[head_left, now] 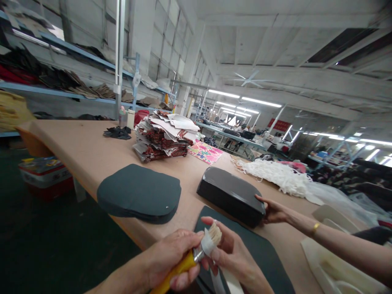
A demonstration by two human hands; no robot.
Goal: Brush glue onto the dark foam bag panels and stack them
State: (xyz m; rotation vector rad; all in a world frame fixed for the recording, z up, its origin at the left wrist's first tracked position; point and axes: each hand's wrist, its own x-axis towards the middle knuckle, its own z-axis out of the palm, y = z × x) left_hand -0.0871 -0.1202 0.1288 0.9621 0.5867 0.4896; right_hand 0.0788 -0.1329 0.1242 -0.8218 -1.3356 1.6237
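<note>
A brush (179, 272) with a yellow handle, metal ferrule and pale bristles is in my left hand (174, 257), whose fingers wrap the handle. White tape (209, 245) is wound around the ferrule and the base of the bristles. My right hand (231, 255) pinches this tape, and a loose white strip (218, 281) hangs below its fingers. Beneath the hands lies a dark grey-green sheet (257, 249) with rounded corners, partly hidden by them. Left of it on the brown-covered table (88, 151) is a stack of similar dark panels (139, 192).
A co-worker's hand (272, 210) reaches from the right and touches a thick black stack of panels (231, 194). Behind stand a pile of white and red-patterned pieces (165, 136) and a floral sheet (206, 153). White strips (275, 173) are heaped at right; a red-and-white box (45, 177) is on the floor.
</note>
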